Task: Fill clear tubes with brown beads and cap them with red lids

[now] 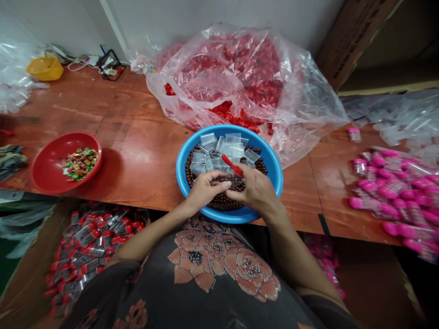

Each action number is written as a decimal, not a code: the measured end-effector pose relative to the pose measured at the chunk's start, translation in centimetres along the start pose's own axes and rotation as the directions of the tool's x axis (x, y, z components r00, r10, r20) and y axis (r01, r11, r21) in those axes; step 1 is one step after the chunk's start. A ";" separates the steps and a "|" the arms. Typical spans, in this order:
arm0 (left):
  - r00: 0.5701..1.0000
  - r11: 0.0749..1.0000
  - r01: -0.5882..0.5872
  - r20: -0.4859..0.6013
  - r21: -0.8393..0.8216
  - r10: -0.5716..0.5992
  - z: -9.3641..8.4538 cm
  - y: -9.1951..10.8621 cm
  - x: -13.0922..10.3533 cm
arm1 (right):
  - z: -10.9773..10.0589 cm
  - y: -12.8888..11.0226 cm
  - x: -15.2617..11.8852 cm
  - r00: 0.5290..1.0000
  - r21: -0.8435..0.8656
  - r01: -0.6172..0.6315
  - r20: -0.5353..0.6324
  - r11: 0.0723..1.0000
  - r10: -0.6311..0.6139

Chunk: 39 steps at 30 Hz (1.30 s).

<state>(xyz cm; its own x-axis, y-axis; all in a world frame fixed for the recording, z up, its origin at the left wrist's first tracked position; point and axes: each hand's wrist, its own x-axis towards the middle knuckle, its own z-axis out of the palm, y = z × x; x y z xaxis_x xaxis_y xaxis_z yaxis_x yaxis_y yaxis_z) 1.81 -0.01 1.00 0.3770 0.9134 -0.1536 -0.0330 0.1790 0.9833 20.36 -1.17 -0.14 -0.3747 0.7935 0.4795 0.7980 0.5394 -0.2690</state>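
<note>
A blue basin (181, 171) in front of me holds small brown balls (224, 203) with several clear plastic containers (233, 148) lying on top. Over the basin, my left hand (206, 189) is closed, thumb and fingers pinching a clear container (235, 183); brown balls show through or behind it. My right hand (257, 187) is closed at the container's other side. A red plastic cap (229, 162) sticks out above its fingers, with more red beside the index finger. The fingers partly hide the container, and where the cap meets it cannot be made out.
Behind the basin lies a large clear bag (305, 105) of red pieces. To the left stands a red bowl (43, 171) with wrapped bits. Pink-capped containers (394, 187) are heaped at right. Below the table edge, a box (34, 256) holds red-capped containers (91, 246).
</note>
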 end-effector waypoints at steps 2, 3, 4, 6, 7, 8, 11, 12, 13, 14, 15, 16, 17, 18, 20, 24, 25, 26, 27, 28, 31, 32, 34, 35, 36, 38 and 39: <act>1.000 1.000 0.001 0.006 -0.019 -0.001 0.0 0.1 -0.1 | 0.2 0.3 -0.1 0.997 -0.084 0.057 -0.053 0.995 -0.062; 1.000 0.999 0.008 0.021 -0.038 -0.007 0.0 0.1 0.0 | 0.4 0.4 -0.1 0.995 -0.109 0.066 -0.062 0.992 -0.073; 0.999 0.997 0.027 0.037 -0.071 -0.025 0.0 0.0 0.1 | 0.5 0.4 -0.2 0.996 -0.120 0.064 -0.060 0.991 -0.072; 0.992 0.976 0.113 0.076 -0.184 -0.100 0.3 -0.3 0.4 | 0.6 0.1 -0.2 0.999 -0.104 0.038 -0.021 0.994 -0.041; 0.985 0.954 0.164 0.090 -0.252 -0.146 0.5 -0.5 0.6 | 0.6 -0.1 -0.2 1.000 -0.082 0.027 0.017 0.996 -0.026; 0.977 0.927 0.211 0.097 -0.311 -0.190 0.7 -0.7 0.9 | 0.5 -0.3 -0.1 0.998 -0.048 0.023 0.066 0.999 -0.020; 0.961 0.880 0.274 0.077 -0.389 -0.265 0.9 -1.3 1.4 | 0.1 -0.3 -0.1 0.978 0.091 -0.045 0.206 0.995 0.025; 0.962 0.879 0.266 0.054 -0.395 -0.267 0.7 -1.3 1.5 | -0.1 0.0 -0.1 0.967 0.126 -0.112 0.242 0.986 0.080; 0.964 0.881 0.253 0.033 -0.400 -0.262 0.5 -1.3 1.5 | -0.2 0.5 -0.2 0.947 0.137 -0.189 0.286 0.972 0.144; 0.968 0.883 0.234 0.014 -0.406 -0.250 0.3 -1.1 1.5 | -0.2 1.1 -0.3 0.916 0.125 -0.253 0.350 0.959 0.196; 0.973 0.886 0.213 0.003 -0.412 -0.233 0.0 -0.9 1.5 | -0.1 1.7 -0.5 0.871 0.095 -0.287 0.439 0.953 0.219; 0.977 0.890 0.196 0.002 -0.412 -0.214 -0.3 -0.7 1.4 | 0.0 2.3 -0.8 0.815 0.061 -0.285 0.540 0.957 0.208; 0.980 0.895 0.186 0.014 -0.405 -0.197 -0.5 -0.4 1.4 | 0.2 2.8 -1.0 0.754 0.038 -0.258 0.632 0.965 0.177; 0.983 0.902 0.181 0.036 -0.393 -0.181 -0.7 -0.2 1.3 | 0.5 3.2 -1.2 0.700 0.029 -0.228 0.700 0.973 0.143; 0.983 0.917 0.179 0.089 -0.356 -0.158 -0.8 0.0 1.2 | 1.1 3.4 -1.6 0.644 0.037 -0.203 0.758 0.978 0.105; 0.981 0.945 0.173 0.137 -0.279 -0.139 -0.6 -0.2 0.9 | 1.7 3.0 -1.5 0.635 0.050 -0.226 0.765 0.973 0.109; 0.981 0.948 0.170 0.134 -0.270 -0.138 -0.6 -0.3 0.8 | 1.6 2.9 -1.4 0.633 0.056 -0.232 0.766 0.971 0.107; 0.982 0.950 0.165 0.130 -0.266 -0.135 -0.6 -0.4 0.7 | 1.5 2.9 -1.2 0.630 0.062 -0.233 0.770 0.971 0.102; 0.984 0.952 0.158 0.122 -0.263 -0.130 -0.6 -0.4 0.6 | 1.3 2.9 -1.1 0.641 0.070 -0.241 0.760 0.968 0.105; 0.986 0.954 0.150 0.115 -0.260 -0.124 -0.6 -0.4 0.5 | 1.0 2.8 -0.9 0.678 0.086 -0.266 0.725 0.960 0.122; 0.986 0.963 0.143 0.123 -0.228 -0.117 -0.5 -0.5 0.3 | 0.0 1.8 -0.6 0.854 0.290 -0.457 0.407 0.841 0.323; 0.984 0.966 0.147 0.134 -0.214 -0.121 -0.4 -0.5 0.3 | -0.4 1.1 -0.5 0.859 0.413 -0.510 0.280 0.754 0.428; 0.980 0.970 0.157 0.154 -0.185 -0.129 -0.1 -0.6 0.2 | -0.9 -0.5 -0.3 0.800 0.624 -0.531 0.145 0.574 0.582; 0.979 0.973 0.158 0.157 -0.170 -0.132 0.0 -0.7 0.2 | -1.0 -1.3 -0.2 0.781 0.685 -0.514 0.126 0.516 0.611; 0.979 0.975 0.158 0.157 -0.157 -0.133 0.2 -0.8 0.2 | -1.1 -2.0 -0.1 0.782 0.720 -0.488 0.111 0.493 0.614; 0.979 0.979 0.156 0.155 -0.134 -0.134 0.5 -0.9 0.1 | -0.9 -3.0 0.0 0.819 0.737 -0.420 0.057 0.529 0.571; 0.978 0.980 0.157 0.155 -0.124 -0.137 0.6 -0.9 0.1 | -0.8 -3.2 -0.1 0.841 0.728 -0.390 0.031 0.564 0.540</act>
<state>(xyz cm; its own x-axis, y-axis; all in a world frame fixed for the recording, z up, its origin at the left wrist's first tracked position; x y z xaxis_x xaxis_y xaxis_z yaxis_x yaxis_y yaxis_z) 2.39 -0.28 0.11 0.5165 0.8126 -0.2699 -0.0883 0.3640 0.9272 18.20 -3.18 1.38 0.1012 0.9675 0.2316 0.2528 0.2002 -0.9466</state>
